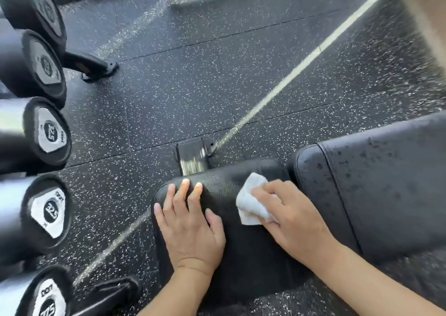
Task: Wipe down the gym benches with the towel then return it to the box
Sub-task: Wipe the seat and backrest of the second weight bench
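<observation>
A black padded gym bench fills the lower middle: its small seat pad [231, 248] lies under both hands, and the longer back pad [376, 190] runs off to the right, speckled with droplets. My left hand [190, 226] rests flat on the seat pad's left end, fingers straight and spread. My right hand [294, 219] grips a bunched white towel [251, 202] and presses it on the seat pad near the gap between the pads. The box is not in view.
A rack of black dumbbells [45, 132] lines the left edge, its foot [96, 69] on the speckled rubber floor [193, 86]. The bench's front foot [195, 154] sticks out beyond the seat pad. A pale line crosses the floor diagonally.
</observation>
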Motion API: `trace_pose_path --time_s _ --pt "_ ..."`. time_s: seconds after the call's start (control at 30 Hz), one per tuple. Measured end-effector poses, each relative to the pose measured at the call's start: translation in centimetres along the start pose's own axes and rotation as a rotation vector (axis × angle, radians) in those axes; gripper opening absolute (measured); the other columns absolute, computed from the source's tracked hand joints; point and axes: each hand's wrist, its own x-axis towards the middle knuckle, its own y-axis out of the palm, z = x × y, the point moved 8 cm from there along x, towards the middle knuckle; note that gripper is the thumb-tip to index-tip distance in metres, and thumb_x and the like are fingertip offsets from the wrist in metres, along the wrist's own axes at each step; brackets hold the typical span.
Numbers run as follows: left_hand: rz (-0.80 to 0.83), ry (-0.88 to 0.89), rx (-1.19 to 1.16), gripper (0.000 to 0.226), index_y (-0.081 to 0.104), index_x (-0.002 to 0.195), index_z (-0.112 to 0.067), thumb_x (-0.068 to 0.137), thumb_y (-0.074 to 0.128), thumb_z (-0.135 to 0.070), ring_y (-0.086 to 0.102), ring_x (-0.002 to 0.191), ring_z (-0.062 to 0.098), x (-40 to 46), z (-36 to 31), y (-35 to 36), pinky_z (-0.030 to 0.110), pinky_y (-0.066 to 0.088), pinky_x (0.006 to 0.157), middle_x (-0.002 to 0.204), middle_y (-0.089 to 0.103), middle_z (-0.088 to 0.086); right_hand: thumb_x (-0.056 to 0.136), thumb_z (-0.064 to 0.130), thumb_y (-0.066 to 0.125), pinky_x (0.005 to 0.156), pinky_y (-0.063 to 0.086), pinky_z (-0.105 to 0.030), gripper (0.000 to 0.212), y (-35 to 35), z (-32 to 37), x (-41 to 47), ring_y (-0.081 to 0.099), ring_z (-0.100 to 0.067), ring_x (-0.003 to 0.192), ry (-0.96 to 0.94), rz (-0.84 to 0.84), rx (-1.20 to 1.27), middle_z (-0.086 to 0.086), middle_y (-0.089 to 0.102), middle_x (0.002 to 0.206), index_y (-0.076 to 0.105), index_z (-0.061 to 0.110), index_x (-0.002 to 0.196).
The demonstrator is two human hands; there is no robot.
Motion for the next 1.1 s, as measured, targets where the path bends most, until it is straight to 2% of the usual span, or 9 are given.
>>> trace_pose_path --time_s 0.1,0.23,0.57,0.63,0.7,0.77,0.9,1.03,1.1 --pt "0.030 -0.014 -0.006 0.055 0.057 0.136 -0.014 0.085 0.047 -0.031 0.039 0.147 0.040 0.0 0.0 0.0 0.066 0.024 0.120 0.149 0.052 0.011 0.083 0.009 0.069 0.062 0.053 -0.044 0.037 0.0 0.3 -5.0 0.055 -0.029 0.077 0.214 -0.128 -0.099 -0.004 0.064 0.107 0.072 0.015 0.119" --pt "0.026 0.020 -0.002 0.055 0.055 0.138 -0.014 0.086 0.047 -0.030 0.038 0.147 0.038 -0.2 -0.2 -0.1 0.066 0.026 0.118 0.150 0.051 0.010 0.075 0.020 0.083 0.059 0.047 -0.039 0.045 1.1 2.1 -5.0 0.057 -0.030 0.079 0.420 -0.209 -0.215 -0.003 0.066 0.106 0.072 0.018 0.120" --pt "0.117 0.067 0.189 0.045 0.049 0.136 -0.009 0.095 0.043 -0.025 0.036 0.144 0.042 -0.4 -1.3 -0.2 0.064 0.031 0.114 0.152 0.044 0.015 0.087 0.021 0.053 0.068 0.048 -0.044 0.036 0.2 2.8 -9.3 0.058 -0.031 0.087 0.509 -0.284 -0.101 -0.007 0.065 0.110 0.070 0.016 0.118" --pt "0.184 0.319 0.291 0.046 0.048 0.138 -0.006 0.094 0.047 -0.022 0.038 0.142 0.044 -0.7 -3.8 -0.4 0.062 0.035 0.111 0.154 0.043 0.018 0.086 0.017 0.057 0.069 0.050 -0.045 0.035 0.2 3.6 -12.7 0.057 -0.031 0.086 0.531 -0.339 -0.049 -0.006 0.065 0.110 0.070 0.016 0.118" --pt "0.303 0.795 0.313 0.057 0.047 0.146 -0.008 0.093 0.050 -0.027 0.038 0.145 0.041 -3.5 -7.6 -0.1 0.060 0.036 0.114 0.158 0.042 0.015 0.082 0.009 0.070 0.077 0.053 -0.046 0.037 0.2 3.9 -15.2 0.059 -0.032 0.088 0.536 -0.383 0.007 -0.007 0.066 0.111 0.072 0.013 0.119" --pt "0.408 1.004 0.268 0.064 0.041 0.156 -0.013 0.095 0.045 -0.034 0.031 0.153 0.037 -6.6 -9.0 0.2 0.059 0.034 0.118 0.165 0.035 0.012 0.079 0.006 0.075 0.084 0.055 -0.045 0.042 -0.1 3.9 -16.3 0.063 -0.034 0.092 0.543 -0.383 0.020 -0.008 0.067 0.109 0.072 0.011 0.120" --pt "0.362 0.869 0.175 0.067 0.029 0.163 -0.023 0.097 0.037 -0.033 0.015 0.161 0.027 -8.2 -7.6 1.0 0.059 0.022 0.125 0.173 0.021 0.002 0.080 0.011 0.068 0.077 0.056 -0.043 0.035 -0.5 3.6 -15.5 0.061 -0.030 0.087 0.514 -0.363 -0.021 -0.006 0.065 0.103 0.072 0.012 0.115" --pt "0.294 0.890 0.099 0.063 0.039 0.155 -0.021 0.093 0.044 -0.035 0.018 0.160 0.024 -7.7 -7.1 1.4 0.055 0.021 0.127 0.171 0.026 -0.001 0.087 0.017 0.051 0.069 0.054 -0.043 0.031 -0.2 3.1 -13.6 0.059 -0.030 0.085 0.507 -0.354 -0.133 -0.007 0.066 0.101 0.072 0.012 0.109" --pt "0.274 0.857 0.056 0.065 0.042 0.152 -0.013 0.092 0.046 -0.037 0.024 0.158 0.027 -7.4 -6.8 1.4 0.055 0.022 0.126 0.167 0.033 0.006 0.089 0.016 0.055 0.071 0.053 -0.045 0.026 0.0 2.4 -10.4 0.060 -0.032 0.088 0.517 -0.354 -0.143 -0.009 0.066 0.103 0.071 0.011 0.109"
